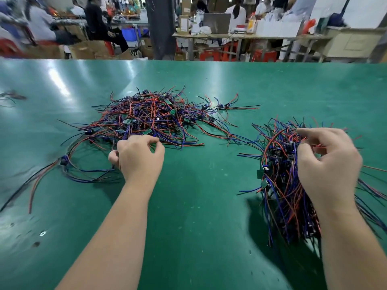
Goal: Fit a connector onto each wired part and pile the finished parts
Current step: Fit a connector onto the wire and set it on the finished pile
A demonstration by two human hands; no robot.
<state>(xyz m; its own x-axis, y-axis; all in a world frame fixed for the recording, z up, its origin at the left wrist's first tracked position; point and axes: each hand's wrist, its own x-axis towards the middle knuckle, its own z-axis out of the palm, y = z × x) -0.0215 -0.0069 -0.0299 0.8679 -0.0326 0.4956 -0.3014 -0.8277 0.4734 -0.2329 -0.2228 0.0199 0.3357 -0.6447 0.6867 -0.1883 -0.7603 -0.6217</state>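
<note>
Under the loose heap (155, 116) and spreading past it on every side: a glossy green table (209, 84), smooth, streaked with glare, cut off at the bottom edge. The heap itself a flat tangle of thin red, blue and black wires, small green boards and dark parts buried inside; too knotted to count, connectors impossible to pick out. Right of the heap and nearer: a thicker bundle (278, 195) of the same wired parts, wires lying roughly parallel, right side hidden behind hand and forearm. Right hand (328, 164) sunk into that bundle, thumb and curled fingers clamped on its wires, forefinger stretched out above. At the heap's near edge: left hand (138, 158), fingers curled down among wire ends, fingertips hidden; impossible to tell whether anything held. Left of the heap, lying apart: one stray wired part (63, 161), blurred, long leads trailing away leftward.
</note>
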